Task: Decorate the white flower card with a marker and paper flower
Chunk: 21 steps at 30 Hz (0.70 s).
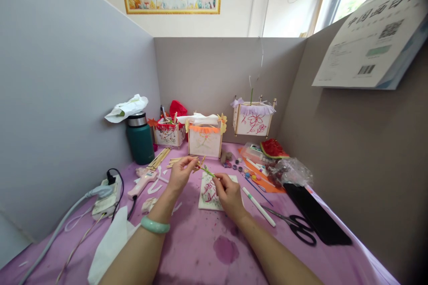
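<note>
- Purple cloth (197,249) covers the bench, and gray walls (230,71) stand around it on three sides.
- Up high, a picture (172,6) with a gold frame hangs on the white wall behind.
- Both hands are over the middle of the bench, with a thin green stem (207,170) between them.
- The left hand (180,174) pinches the yellow-brown end of the stem with its fingers. A pale green bangle (155,225) is on that wrist (it looks smooth and shiny).
- The right hand (230,192) pinches the green end, thumb and finger closed on it.
- Under the hands lies a white card (207,196) with red marks on it, partly hidden by the right hand.
- To the right of that hand are a white pen (259,207), black scissors (302,231) and a long black thing (317,213).
- On the left side are a pink glue gun (143,182), wood sticks (159,158), a teal bottle (139,144) and a white power strip (107,198).
- Two boxes with drawings stand at the back, one with red trim (169,136) and one with orange trim (204,142). A third box (253,121), with purple trim, is to their right.
</note>
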Each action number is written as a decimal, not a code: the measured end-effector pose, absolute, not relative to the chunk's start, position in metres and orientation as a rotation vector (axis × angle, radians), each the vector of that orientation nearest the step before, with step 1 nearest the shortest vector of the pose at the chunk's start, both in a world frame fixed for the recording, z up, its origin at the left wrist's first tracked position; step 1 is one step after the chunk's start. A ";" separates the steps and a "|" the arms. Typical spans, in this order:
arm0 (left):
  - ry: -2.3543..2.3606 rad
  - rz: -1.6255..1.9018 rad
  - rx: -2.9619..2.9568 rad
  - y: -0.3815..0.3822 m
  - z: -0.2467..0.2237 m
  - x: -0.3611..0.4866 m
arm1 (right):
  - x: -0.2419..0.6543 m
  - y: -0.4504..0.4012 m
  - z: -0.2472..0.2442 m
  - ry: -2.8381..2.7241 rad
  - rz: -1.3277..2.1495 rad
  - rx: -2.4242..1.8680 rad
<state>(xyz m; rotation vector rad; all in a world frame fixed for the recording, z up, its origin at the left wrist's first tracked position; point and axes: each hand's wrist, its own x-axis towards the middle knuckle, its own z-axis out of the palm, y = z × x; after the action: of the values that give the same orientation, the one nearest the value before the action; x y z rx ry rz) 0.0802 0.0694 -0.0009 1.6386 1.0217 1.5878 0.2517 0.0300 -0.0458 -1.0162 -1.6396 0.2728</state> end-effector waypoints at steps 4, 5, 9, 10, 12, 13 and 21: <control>0.997 1.542 1.627 0.071 -0.003 0.082 | 0.254 0.032 -0.047 -1.640 0.245 -1.010; 1.042 1.549 1.694 0.071 -0.003 0.082 | 0.255 0.032 -0.047 -1.658 0.164 -1.002; 1.208 1.625 1.986 0.070 -0.002 0.082 | 0.258 0.032 -0.047 -1.732 -0.161 -0.948; 1.217 1.634 2.023 0.070 -0.002 0.082 | 0.259 0.032 -0.046 -1.749 -0.214 -0.938; 1.217 1.634 2.047 0.069 -0.002 0.082 | 0.259 0.033 -0.046 -1.788 -0.305 -0.925; 1.216 1.631 2.048 0.069 -0.002 0.082 | 0.259 0.033 -0.045 -1.810 -0.348 -0.920; 1.205 1.582 2.022 0.073 -0.005 0.078 | 0.255 0.028 -0.043 -1.799 -0.032 -1.020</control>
<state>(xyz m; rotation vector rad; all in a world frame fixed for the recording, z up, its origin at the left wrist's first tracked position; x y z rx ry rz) 0.0781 0.0727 -0.0046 2.0218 1.2049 1.5822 0.2545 0.0284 -0.0426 -1.0201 -1.7993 -0.0323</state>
